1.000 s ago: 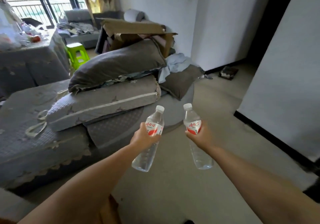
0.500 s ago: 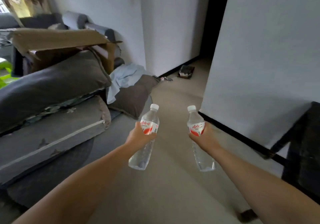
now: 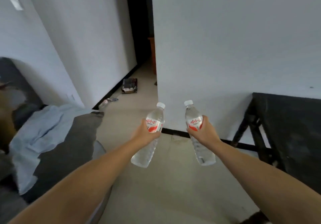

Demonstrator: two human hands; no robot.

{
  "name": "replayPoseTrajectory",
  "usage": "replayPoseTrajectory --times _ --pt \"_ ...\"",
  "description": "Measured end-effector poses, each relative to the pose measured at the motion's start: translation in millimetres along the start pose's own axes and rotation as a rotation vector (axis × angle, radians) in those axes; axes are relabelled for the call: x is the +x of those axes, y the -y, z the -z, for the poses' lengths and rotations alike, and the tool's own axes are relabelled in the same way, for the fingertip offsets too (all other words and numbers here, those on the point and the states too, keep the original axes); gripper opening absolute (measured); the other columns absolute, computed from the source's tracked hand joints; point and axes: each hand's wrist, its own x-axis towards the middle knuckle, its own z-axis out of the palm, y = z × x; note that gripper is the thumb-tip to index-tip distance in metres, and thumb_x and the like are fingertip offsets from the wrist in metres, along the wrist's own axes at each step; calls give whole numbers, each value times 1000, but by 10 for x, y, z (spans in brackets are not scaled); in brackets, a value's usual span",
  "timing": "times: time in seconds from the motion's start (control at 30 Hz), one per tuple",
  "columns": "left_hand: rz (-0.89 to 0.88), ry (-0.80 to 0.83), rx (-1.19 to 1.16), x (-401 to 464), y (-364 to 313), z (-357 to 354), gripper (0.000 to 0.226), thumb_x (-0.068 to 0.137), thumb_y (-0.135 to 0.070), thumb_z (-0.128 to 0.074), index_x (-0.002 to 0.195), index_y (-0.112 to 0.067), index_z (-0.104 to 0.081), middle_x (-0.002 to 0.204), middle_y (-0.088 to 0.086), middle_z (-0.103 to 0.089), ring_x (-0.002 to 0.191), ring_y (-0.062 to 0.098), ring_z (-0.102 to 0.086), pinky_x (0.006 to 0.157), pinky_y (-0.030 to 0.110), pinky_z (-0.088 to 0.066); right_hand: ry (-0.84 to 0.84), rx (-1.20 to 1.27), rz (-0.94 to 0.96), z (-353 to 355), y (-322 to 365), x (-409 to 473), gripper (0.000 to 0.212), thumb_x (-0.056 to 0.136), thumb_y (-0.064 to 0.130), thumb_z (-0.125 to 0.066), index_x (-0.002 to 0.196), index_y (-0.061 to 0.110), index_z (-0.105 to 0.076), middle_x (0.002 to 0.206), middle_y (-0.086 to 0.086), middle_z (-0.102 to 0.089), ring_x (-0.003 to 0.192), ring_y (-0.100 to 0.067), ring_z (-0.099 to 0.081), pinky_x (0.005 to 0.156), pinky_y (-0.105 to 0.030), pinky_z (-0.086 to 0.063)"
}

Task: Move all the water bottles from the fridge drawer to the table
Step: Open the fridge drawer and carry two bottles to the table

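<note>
a white wall (image 3: 225, 41) fills the view from 12 to 2 o'clock. a black table (image 3: 295, 128) stands at 3 o'clock, a dark cushion (image 3: 69, 145) at 9 o'clock. at centre, above the floor, the left hand (image 3: 144, 135) grips the left water bottle (image 3: 149, 137); the right hand (image 3: 205, 131) grips the right water bottle (image 3: 199, 135). white caps point up.
</note>
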Motion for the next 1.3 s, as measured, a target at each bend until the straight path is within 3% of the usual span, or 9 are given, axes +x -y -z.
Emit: replayPoseTrajectory --times 0.23,0.4,0.63,0.77,0.9,1.07,1.2,1.3 --pt "-106 165 -5 1141 -439 -243 69 62 -37 -76 121 -25 -43 108 0 -61 96 20 -61 88 42 -53 -104 32 -148 212 -109 720 63 81 28 -74 131 17 -38 109 -3 -58 91 -17 -59 68 -22 -46" --pt "-161 265 125 1810 -838 -696 66 65 -46 -72 117 -27 -38 106 -2 -60 96 23 -60 87 41 -53 -192 38 -232 457 -368 1221 60 82 27 -74 128 15 -39 106 -2 -58 90 -16 -60 72 -26 -48" --pt "-305 388 184 2946 -1743 -1435 68 73 -41 -73 126 -24 -35 111 -1 -58 98 23 -59 89 41 -53 -324 16 -287 1094 -788 2322 67 80 27 -75 133 17 -35 108 -1 -58 88 -11 -60 64 -18 -50" --pt "-394 427 205 3543 -2288 -1783 70 76 -43 -72 130 -23 -32 114 -1 -54 101 22 -57 89 39 -52 -373 -40 -314 1561 -930 3009 69 80 28 -75 134 16 -35 109 -3 -58 91 -16 -62 70 -26 -55" --pt "-398 455 182 4003 -2657 -2138 67 75 -42 -72 128 -23 -34 112 0 -55 97 23 -57 88 39 -52 -480 3 -370 1856 -1083 3477 71 80 27 -75 136 15 -33 112 -6 -59 93 -19 -63 72 -28 -54" --pt "-493 596 259 4555 -3111 -2766 68 79 -40 -71 132 -21 -32 119 2 -55 95 18 -54 78 30 -48 -586 37 -477 2097 -1373 3845 67 81 30 -74 134 20 -34 108 1 -60 87 -10 -62 63 -18 -48" --pt "-612 730 284 4949 -3590 -3321 67 79 -40 -71 131 -21 -33 121 2 -55 96 17 -55 80 30 -51 -732 33 -572 2372 -1580 4035 65 81 29 -74 133 20 -36 109 3 -59 94 -13 -61 74 -25 -50" --pt "-710 843 294 5168 -4048 -3744 67 80 -40 -72 130 -22 -32 119 1 -54 97 17 -56 82 32 -53 -875 71 -628 2622 -1696 4174 62 82 25 -74 132 21 -36 110 2 -59 92 -12 -60 74 -25 -50"
